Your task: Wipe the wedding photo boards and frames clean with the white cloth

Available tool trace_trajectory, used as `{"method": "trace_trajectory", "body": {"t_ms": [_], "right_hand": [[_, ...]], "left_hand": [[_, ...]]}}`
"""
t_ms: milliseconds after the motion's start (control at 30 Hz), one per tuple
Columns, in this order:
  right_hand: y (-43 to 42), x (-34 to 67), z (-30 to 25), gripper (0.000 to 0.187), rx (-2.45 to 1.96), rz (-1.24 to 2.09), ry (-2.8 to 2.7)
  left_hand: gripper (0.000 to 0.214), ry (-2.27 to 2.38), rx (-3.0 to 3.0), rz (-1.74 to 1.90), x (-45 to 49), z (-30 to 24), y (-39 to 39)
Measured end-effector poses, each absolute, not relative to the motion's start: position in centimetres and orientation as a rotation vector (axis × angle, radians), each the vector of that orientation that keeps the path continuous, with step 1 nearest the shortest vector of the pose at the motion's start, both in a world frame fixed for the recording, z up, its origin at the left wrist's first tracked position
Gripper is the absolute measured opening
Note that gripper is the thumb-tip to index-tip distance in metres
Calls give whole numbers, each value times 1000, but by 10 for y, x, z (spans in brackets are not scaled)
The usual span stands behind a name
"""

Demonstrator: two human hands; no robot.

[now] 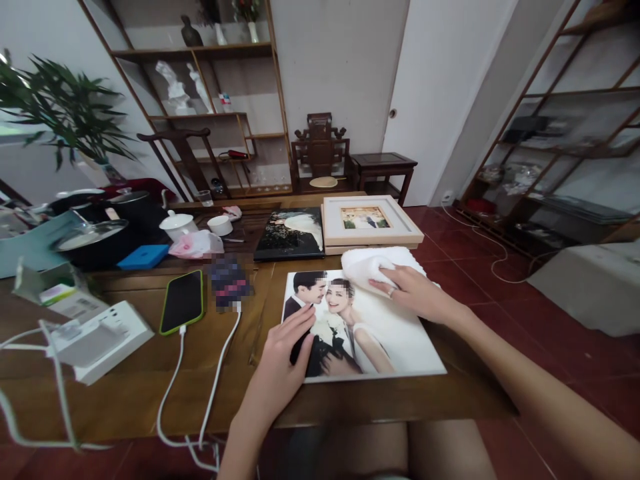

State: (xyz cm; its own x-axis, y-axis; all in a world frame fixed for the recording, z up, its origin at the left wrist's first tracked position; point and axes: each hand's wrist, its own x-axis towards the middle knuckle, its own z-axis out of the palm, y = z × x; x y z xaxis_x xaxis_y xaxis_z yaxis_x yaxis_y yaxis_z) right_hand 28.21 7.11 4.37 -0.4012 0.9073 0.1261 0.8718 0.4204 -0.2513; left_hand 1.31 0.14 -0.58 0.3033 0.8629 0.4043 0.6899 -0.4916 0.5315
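Observation:
A photo print with a white ground (400,333), showing two people close together, lies flat near the front edge of the wooden table (350,403). My left hand (286,350) rests on its left side, fingers stretched out and thumb apart. At the print's far right corner, my right hand (413,288) presses a bunched white towel (367,263) against the surface. Its fingers lie over the cloth, and a ring shows on one of them. The towel covers part of the print's upper edge.
Behind the print lie a dark photo album (290,233) and a pale framed picture (373,223). To the left are a green-cased phone (183,301), white cables (220,367), a white power strip (107,340), a blue box (143,257) and a black pot (95,243).

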Motion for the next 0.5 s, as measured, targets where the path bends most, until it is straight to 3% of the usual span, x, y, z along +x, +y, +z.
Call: {"method": "trace_trajectory", "body": {"t_ms": [200, 367, 500], "right_hand": [[65, 276, 46, 28, -1538, 225, -2456], [-2, 278, 50, 21, -1505, 291, -2530], [-57, 280, 55, 28, -1332, 296, -2684]], "left_hand": [[32, 1418, 2320, 969, 13, -5, 0], [31, 1432, 2325, 965, 14, -4, 0], [31, 1428, 2321, 963, 14, -3, 1]]}}
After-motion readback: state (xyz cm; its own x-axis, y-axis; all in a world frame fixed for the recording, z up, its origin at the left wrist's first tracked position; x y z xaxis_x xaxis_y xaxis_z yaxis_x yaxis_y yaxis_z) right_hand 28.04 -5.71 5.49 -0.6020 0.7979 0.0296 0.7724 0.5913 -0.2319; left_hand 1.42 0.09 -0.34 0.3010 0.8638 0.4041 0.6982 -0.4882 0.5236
